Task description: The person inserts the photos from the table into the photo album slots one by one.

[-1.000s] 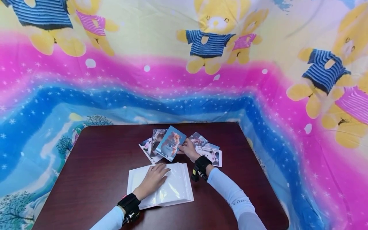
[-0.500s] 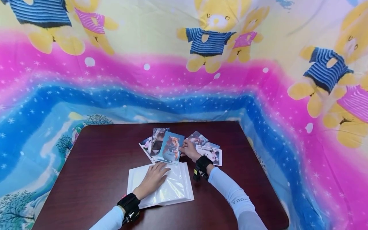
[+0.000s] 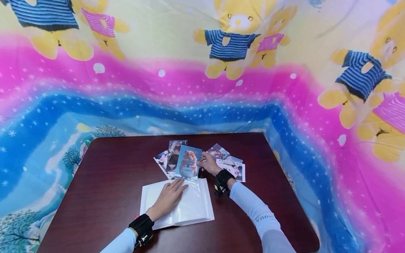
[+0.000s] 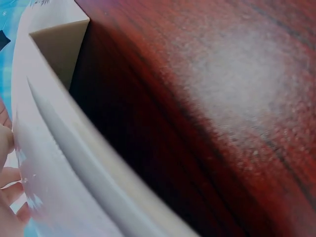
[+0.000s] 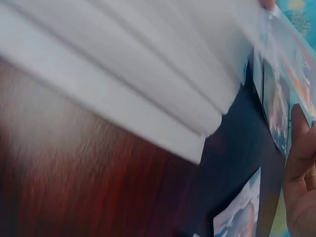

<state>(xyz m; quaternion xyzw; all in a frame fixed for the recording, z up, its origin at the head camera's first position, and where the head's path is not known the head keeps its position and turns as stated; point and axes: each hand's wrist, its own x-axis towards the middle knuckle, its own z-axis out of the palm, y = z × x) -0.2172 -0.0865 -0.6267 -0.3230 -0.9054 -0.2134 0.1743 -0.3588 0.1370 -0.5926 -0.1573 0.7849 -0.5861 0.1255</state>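
An open photo album point(image 3: 193, 207) with clear sleeves over white pages lies on the table. My left hand point(image 3: 168, 197) rests on it with fingers spread, their tips by the top edge of the right page. My right hand point(image 3: 209, 164) pinches the right edge of a hamster photo point(image 3: 188, 162) between thumb and fingers. The photo stands upright to my eye, its lower edge meeting the top of the sleeve; whether it is inside cannot be told. In the right wrist view, the fingers point(image 5: 300, 158) sit at the photo's side, beyond the album's layered page edges point(image 5: 163, 89).
Left of the held photo lie a flower photo point(image 3: 162, 160) and a dark animal photo point(image 3: 173, 160), overlapping. Right of my hand are another animal photo point(image 3: 218, 152) and a white-bordered flower photo point(image 3: 233, 170). A cartoon-bear cloth point(image 3: 177, 102) hangs behind the dark wooden table point(image 3: 104, 182).
My right hand has turned the hamster photo from tilted to nearly straight and brought it down to the album's top edge. My left hand has stayed on the page.
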